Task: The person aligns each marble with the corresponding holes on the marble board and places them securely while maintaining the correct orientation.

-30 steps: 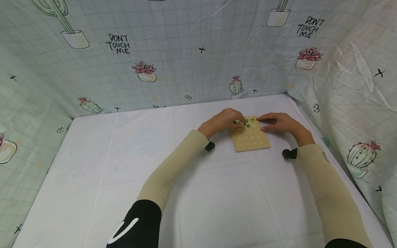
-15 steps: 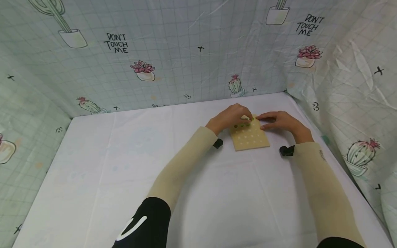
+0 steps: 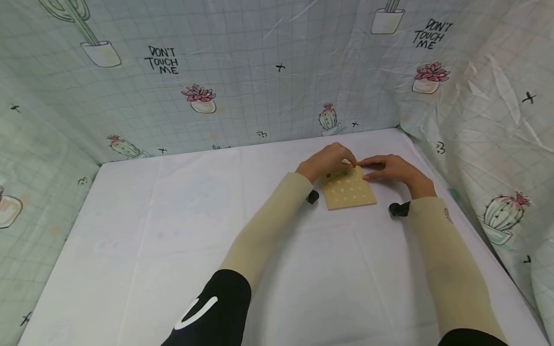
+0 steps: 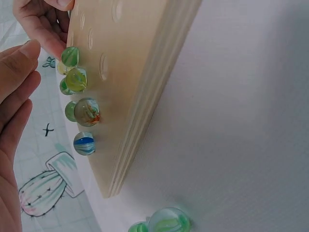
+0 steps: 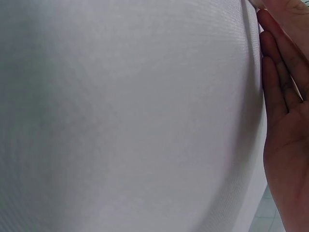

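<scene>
A pale wooden board (image 3: 350,197) with rows of round hollows lies flat on the table. Glass marbles sit along its far rows; in the left wrist view I see a blue-and-white marble (image 4: 84,144), a clear orange-flecked marble (image 4: 87,113) and a yellow-green marble (image 4: 76,79) among several. My left hand (image 3: 326,161) hovers over the board's far edge, fingertips near its far right corner; no marble shows between its fingers. My right hand (image 3: 391,170) touches the right edge with fingertip and thumb, its fingers fairly straight in the right wrist view.
Two loose marbles (image 4: 169,222), greenish and clear, lie on the white cloth beside the board. The white-covered table (image 3: 173,240) stretches to the left and front. Printed cactus cloth (image 3: 259,86) hangs behind and at both sides.
My left hand has shifted right along the board's far rows to its far right corner, uncovering marbles on the left. My right hand stays at the right edge.
</scene>
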`<state>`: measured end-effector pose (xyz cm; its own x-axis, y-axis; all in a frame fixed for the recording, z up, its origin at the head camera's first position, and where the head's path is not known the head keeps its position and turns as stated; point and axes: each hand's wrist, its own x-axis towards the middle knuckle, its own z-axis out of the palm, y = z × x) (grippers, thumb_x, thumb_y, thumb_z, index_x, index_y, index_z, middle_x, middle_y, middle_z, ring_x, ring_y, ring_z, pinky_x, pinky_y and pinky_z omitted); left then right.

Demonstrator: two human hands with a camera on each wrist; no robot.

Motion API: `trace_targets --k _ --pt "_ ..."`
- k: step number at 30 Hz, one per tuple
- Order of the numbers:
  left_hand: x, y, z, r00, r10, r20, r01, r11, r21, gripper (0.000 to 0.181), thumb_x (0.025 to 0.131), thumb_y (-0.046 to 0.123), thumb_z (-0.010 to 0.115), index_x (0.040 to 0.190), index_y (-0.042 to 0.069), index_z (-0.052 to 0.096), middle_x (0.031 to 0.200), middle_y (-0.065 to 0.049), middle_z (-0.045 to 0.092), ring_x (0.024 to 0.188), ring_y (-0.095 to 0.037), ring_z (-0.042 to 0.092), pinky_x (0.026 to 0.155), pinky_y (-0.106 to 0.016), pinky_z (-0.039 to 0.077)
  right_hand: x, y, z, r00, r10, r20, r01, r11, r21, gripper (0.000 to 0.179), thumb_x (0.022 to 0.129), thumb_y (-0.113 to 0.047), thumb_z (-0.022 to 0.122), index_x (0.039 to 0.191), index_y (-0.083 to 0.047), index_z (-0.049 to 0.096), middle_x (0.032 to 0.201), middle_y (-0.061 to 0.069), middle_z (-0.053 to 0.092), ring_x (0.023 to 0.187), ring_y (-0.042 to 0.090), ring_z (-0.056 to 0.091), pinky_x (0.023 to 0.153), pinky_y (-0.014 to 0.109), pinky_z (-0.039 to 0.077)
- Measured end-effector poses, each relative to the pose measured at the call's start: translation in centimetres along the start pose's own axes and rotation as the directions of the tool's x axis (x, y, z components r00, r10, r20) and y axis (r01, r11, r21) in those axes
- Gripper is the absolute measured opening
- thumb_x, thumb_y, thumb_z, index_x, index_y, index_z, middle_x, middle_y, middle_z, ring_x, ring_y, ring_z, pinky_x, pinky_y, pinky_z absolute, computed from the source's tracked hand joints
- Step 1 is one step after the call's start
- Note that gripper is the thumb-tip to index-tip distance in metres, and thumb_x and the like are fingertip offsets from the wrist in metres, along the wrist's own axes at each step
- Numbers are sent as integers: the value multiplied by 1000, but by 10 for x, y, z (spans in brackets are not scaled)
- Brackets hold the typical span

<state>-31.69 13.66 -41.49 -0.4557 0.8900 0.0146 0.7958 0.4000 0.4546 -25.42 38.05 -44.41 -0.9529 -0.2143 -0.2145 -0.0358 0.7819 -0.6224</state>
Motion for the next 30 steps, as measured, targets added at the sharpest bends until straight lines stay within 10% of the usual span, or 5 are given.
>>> trace_targets --k 30 --pt "19 5 0 991 49 126 -65 989 131 25 97 14 70 122 14 76 122 3 71 107 -1 62 90 -12 47 -3 4 1 1000 -22 2 22 998 59 62 89 -37 81 141 -11 62 149 15 53 144 34 40 118 55 31"
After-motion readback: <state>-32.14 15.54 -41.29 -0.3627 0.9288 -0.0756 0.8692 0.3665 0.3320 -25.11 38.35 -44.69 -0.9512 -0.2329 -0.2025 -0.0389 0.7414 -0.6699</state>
